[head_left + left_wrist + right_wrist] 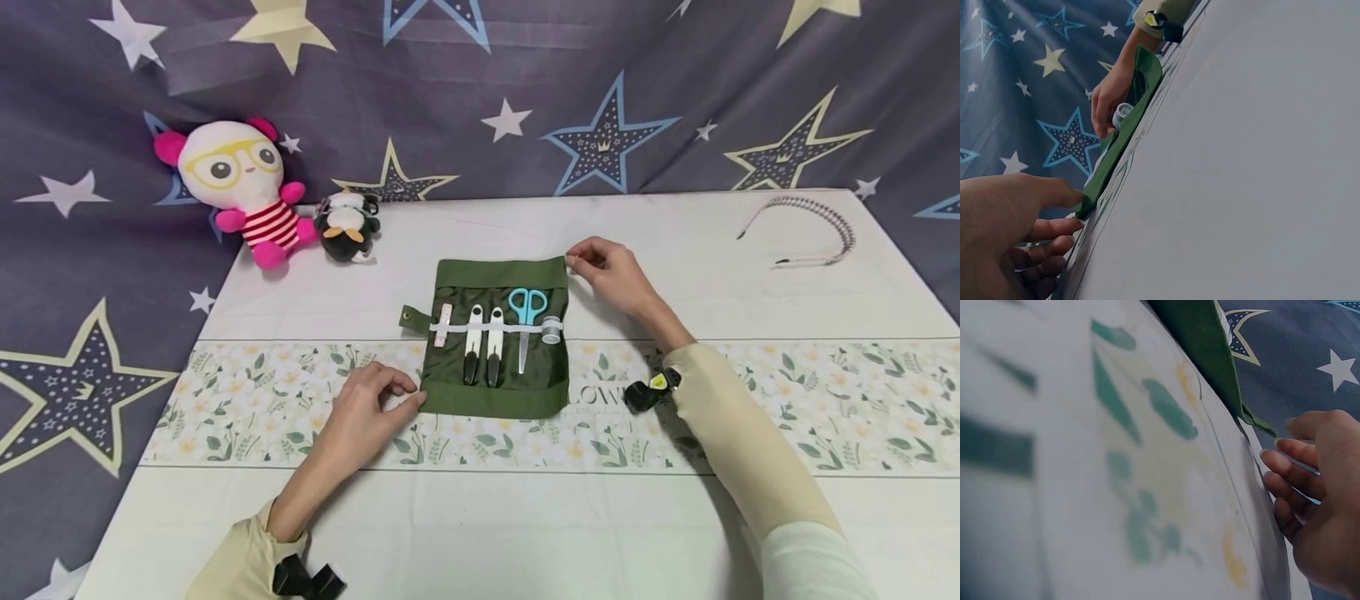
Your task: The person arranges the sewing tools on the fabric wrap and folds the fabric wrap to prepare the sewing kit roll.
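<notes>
A green fabric roll-up pouch (502,400) lies unfolded on the table, a snap tab (415,319) sticking out at its left. Under its white elastic band sit a small pale patterned strip (443,325), two white tools with black tips (473,342), scissors (528,307) with turquoise handles, and a small grey-and-white roll (551,330). My left hand (369,408) pinches the pouch's near left corner; in the left wrist view the thumb presses on the green cloth (1107,169). At the far right corner, my right hand (611,271) pinches the fabric between thumb and fingertips.
A pink-and-white plush toy (251,183) and a small penguin plush (347,229) sit at the back left. A beaded headband (840,221) lies at the back right. A floral strip (750,408) crosses the white table (525,525), with a starry curtain (465,108) behind.
</notes>
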`<state>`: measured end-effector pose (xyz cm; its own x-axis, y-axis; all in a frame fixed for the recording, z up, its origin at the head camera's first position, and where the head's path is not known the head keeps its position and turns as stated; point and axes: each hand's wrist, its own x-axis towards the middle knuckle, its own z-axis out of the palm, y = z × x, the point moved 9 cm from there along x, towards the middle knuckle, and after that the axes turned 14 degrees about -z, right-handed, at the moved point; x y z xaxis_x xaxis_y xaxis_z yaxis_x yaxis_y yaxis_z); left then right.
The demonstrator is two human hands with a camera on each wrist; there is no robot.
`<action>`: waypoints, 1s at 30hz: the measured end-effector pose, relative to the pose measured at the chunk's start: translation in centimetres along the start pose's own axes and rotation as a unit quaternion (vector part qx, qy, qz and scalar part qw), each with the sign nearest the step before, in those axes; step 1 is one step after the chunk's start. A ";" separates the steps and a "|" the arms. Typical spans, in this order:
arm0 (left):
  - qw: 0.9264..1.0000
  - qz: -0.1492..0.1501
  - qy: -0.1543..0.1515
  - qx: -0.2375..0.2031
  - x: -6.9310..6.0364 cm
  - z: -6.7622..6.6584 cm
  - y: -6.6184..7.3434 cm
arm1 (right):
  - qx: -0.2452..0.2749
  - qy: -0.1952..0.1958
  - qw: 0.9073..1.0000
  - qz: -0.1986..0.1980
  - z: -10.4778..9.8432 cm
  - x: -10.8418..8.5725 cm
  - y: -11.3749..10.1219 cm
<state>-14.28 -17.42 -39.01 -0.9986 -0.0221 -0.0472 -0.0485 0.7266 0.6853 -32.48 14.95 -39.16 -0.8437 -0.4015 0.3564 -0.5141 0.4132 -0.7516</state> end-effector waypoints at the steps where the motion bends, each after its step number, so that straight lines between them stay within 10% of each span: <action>1: 1.000 -0.002 -0.003 -0.001 -0.1 0.1 0.0 | -0.001 -0.002 1.000 0.000 0.1 0.1 0.0; 30: 1.000 -0.007 -0.021 -0.018 -0.8 0.6 0.0 | -0.024 -0.014 1.000 0.000 1.0 1.5 -0.3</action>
<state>-13.51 -17.00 -39.41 -0.9962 -0.0025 -0.0867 -0.0636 0.7007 0.7106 -33.44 13.46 -38.98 -0.8399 -0.4233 0.3397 -0.5208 0.4520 -0.7242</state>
